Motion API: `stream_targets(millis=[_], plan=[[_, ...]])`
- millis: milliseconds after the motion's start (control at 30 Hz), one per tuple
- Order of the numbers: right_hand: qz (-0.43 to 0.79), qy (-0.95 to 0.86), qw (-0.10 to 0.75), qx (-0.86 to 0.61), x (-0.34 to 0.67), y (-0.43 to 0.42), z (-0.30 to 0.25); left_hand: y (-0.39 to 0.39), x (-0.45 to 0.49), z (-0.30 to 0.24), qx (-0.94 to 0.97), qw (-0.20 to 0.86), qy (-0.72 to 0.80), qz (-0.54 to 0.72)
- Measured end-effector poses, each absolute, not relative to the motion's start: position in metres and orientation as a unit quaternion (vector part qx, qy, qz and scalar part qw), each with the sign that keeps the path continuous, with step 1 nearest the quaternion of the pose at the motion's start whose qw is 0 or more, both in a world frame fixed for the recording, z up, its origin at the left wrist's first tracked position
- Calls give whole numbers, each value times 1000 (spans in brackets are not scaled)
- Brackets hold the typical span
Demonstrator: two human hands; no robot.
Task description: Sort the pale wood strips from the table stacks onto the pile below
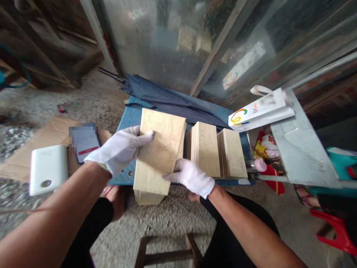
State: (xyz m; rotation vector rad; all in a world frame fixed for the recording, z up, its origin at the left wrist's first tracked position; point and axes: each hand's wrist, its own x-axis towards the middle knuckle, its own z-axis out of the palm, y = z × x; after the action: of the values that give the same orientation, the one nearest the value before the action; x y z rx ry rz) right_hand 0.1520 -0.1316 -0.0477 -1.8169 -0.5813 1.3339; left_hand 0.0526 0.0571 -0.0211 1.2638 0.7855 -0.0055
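Observation:
A pale rectangular wooden board (161,143) is tilted over the near left part of the blue table. My left hand (119,147), in a white glove, grips its left edge with the thumb on the upper face. On the lower right edge, my right hand (191,176), also gloved, is closed with the thumb on top. More boards (150,198) show beneath it, partly hidden; whether they touch it I cannot tell. Right of it stand two packed stacks of similar thin boards, a middle stack (208,149) and a right stack (235,152).
A folded dark umbrella (173,100) lies along the back of the blue table (125,119). A white paper bag (259,111) is at its right end. Left are a phone (85,139), a white device (48,169) and cardboard (52,130). A wooden stool (169,257) stands below.

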Motion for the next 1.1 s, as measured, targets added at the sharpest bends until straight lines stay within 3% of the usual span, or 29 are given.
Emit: stream_targets(millis=[233,367,500,633,967,1100], plan=[[434,-293,487,-699,196,-130,7,26,34,-28,550,773,313,-53],[468,-312,392,-728,199,-144,20,23,28,-27,596,748,276,-100],[471,-390,328,-720,182,-148,18,41,22,-9,685,657,191,-251],[426,-453,256,-740,143,-150,-13,54,22,9,780,542,186,-253],[403,-368,209,-812,38,-200,-138,56,25,8,829,512,201,-102],[384,-366,228,-817,27,-206,-177,57,24,9,846,484,210,-76]])
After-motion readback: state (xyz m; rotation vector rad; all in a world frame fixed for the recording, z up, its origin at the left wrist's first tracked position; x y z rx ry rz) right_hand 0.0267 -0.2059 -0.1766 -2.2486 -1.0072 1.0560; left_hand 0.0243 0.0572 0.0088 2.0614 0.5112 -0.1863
